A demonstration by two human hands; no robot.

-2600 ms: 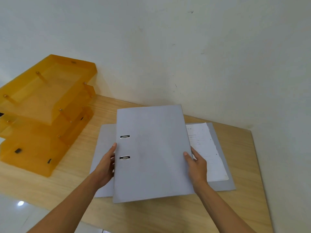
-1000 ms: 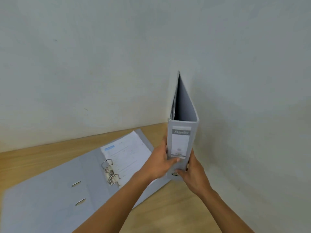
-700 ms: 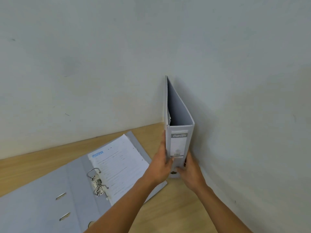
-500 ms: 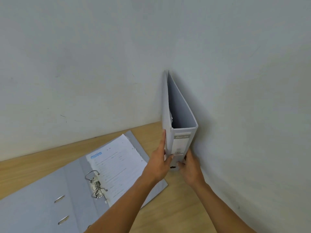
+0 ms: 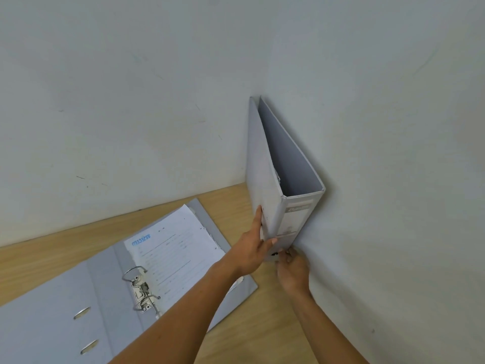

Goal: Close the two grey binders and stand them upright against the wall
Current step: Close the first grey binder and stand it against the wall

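Nearest, the open binder (image 5: 78, 298) is lying flat on the wooden surface (image 5: 262, 324), left of both hands, its rings up and its paper showing. The left hand (image 5: 253, 252) is gripping the closed binder (image 5: 265, 179) with the thumb on the spine. The right hand (image 5: 292, 271) is pinching its lower corner. This binder is standing upright in the corner, beside the right wall (image 5: 393, 179).

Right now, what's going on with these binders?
A person is standing a closed grey binder upright in the corner, against the right wall. The left hand grips its near edge; the right hand is at the base of the spine. The second binder lies open flat on the wooden table, papers showing.
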